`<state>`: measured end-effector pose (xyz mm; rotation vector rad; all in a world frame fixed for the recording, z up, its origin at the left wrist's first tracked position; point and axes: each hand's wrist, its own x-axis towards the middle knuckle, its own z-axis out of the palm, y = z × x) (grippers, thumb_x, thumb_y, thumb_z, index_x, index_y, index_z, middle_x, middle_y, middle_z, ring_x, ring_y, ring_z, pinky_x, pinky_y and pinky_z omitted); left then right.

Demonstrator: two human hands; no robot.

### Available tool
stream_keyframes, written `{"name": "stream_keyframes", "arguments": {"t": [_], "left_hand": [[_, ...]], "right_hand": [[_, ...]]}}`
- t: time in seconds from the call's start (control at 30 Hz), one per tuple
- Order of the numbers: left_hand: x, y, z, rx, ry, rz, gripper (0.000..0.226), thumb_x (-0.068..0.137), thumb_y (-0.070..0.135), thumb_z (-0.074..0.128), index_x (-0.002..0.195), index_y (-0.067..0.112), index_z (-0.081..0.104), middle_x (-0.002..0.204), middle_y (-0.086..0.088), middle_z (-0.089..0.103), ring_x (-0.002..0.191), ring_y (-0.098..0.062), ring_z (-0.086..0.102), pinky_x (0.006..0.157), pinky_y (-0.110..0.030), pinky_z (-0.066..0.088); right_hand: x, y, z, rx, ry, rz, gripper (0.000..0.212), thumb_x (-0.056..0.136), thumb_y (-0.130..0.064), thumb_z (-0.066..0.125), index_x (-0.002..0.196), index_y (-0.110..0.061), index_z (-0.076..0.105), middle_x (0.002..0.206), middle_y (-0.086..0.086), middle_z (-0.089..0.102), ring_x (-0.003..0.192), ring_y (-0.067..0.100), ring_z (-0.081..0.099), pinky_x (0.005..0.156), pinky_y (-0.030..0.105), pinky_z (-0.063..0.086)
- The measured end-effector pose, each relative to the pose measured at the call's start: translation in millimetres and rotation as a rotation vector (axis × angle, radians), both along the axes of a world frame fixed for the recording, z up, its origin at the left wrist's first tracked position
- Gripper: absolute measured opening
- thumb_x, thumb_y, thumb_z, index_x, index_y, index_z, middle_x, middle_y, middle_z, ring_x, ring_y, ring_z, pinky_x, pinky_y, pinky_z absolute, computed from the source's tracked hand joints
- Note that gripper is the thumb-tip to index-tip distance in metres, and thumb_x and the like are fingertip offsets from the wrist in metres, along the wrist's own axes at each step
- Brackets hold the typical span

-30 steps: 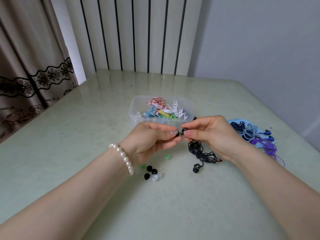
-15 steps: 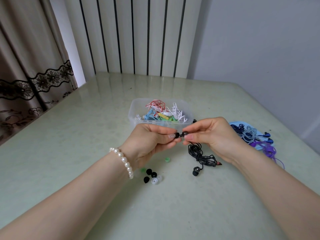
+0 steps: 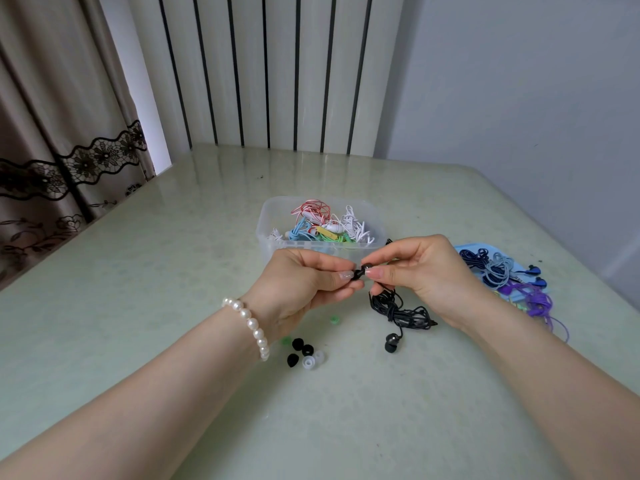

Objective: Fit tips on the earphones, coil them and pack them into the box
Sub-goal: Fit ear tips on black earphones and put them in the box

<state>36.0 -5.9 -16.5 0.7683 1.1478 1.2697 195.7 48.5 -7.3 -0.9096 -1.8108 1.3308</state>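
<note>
My left hand (image 3: 298, 285) pinches a small black ear tip (image 3: 357, 274) between thumb and fingers. My right hand (image 3: 419, 271) pinches one bud of the black earphones (image 3: 401, 311), and tip and bud meet between the two hands above the table. The black cable hangs in a tangle onto the table, with the second bud (image 3: 392, 342) lying below it. Loose tips (image 3: 304, 355), black, clear and green, lie under my left wrist. The clear plastic box (image 3: 268, 225) behind my hands holds several coloured coiled earphones.
A blue lid (image 3: 465, 249) at the right carries a heap of dark blue, grey and purple earphones (image 3: 509, 277). The pale green table (image 3: 173, 271) ends at a striped wall behind, a curtain at the left and a grey wall at the right.
The hands have stayed together in front of the box, and the tip and bud have been brought closer until they touch. The cable tangle has shifted only slightly.
</note>
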Motion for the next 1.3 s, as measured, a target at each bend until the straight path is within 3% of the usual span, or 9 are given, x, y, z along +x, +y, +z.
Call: {"name": "stream_keyframes", "arguments": {"t": [0.47,1.03,1.3], "left_hand": [[1,1,-2,-0.027,-0.050,0.000,0.013,0.078,-0.015,0.057,0.084,-0.007,0.064,0.069,-0.015,0.070,0.061,-0.020,0.070,0.062,-0.024,0.058],[4,-1,1,-0.032,-0.112,0.019,0.014,0.078,-0.017,0.054,0.086,-0.010,0.062,0.069,-0.018,0.070,0.060,-0.021,0.070,0.062,-0.025,0.058],[7,-2,3,-0.016,-0.127,0.063,0.014,0.078,-0.017,0.055,0.087,-0.010,0.063,0.071,-0.017,0.071,0.061,-0.020,0.070,0.064,-0.025,0.057]], "right_hand": [[-3,-1,-4,0.022,-0.027,-0.018,0.012,0.075,0.012,0.063,0.077,0.001,0.066,0.050,0.001,0.065,0.048,0.010,0.062,0.058,0.015,0.051],[-7,-2,-7,-0.084,0.075,-0.080,0.013,0.074,0.011,0.063,0.074,-0.002,0.065,0.052,0.002,0.065,0.047,0.011,0.061,0.056,0.016,0.051],[-15,-9,-8,0.026,0.067,-0.186,0.016,0.075,0.012,0.063,0.071,-0.003,0.065,0.048,0.000,0.064,0.044,0.008,0.059,0.054,0.014,0.050]]}}
